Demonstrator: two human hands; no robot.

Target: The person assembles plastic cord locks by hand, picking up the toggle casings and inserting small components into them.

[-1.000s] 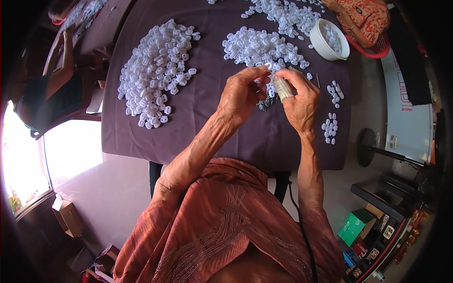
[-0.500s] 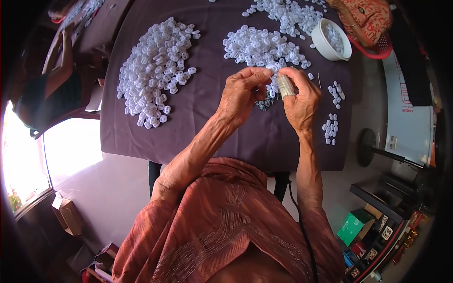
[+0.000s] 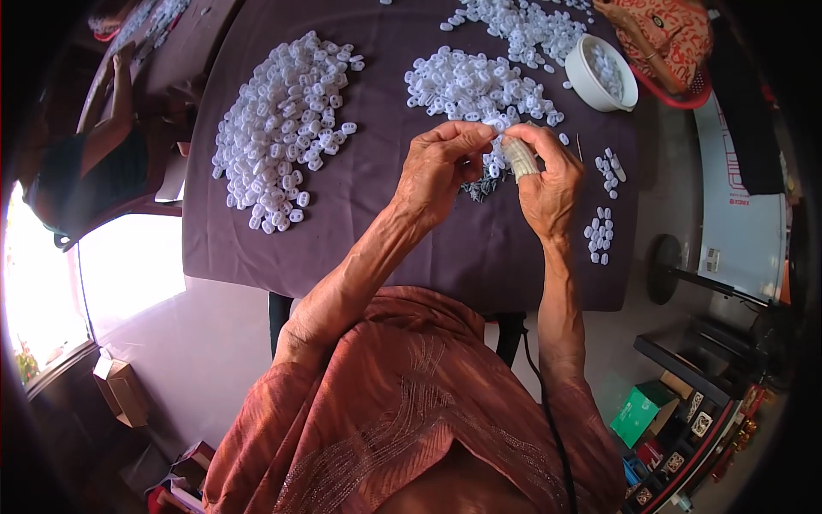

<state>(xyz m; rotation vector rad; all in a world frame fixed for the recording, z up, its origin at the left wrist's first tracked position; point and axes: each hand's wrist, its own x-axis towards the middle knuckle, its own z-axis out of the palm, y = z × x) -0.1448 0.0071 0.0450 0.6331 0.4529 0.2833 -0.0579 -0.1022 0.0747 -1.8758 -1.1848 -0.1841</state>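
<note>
My left hand (image 3: 438, 167) and my right hand (image 3: 548, 180) meet above the table, fingertips almost touching. A small white plastic piece (image 3: 496, 144) shows at the left fingertips, which are pinched together. A pale ribbed cover wraps the right thumb, and the right index finger bends down toward it; whatever lies between them is hidden. Just beyond the hands spreads a heap of small white oval plastic pieces (image 3: 471, 81), each with openings. Below the fingers lies a little pile of dark grey-green bits (image 3: 481, 188), partly covered by my hands.
A large heap of white pieces (image 3: 278, 128) lies at left, another (image 3: 527, 30) at the far side. Small groups (image 3: 599, 236) sit at right, near a thin stick (image 3: 579, 146). A white tub (image 3: 591, 81) holds more. Another person's arm (image 3: 655, 60) is at far right; someone sits at far left.
My right thumb and index finger have shifted slightly, the thumb tilting more. My left hand stays nearly still. The other person's arm at the far right has moved a little.
</note>
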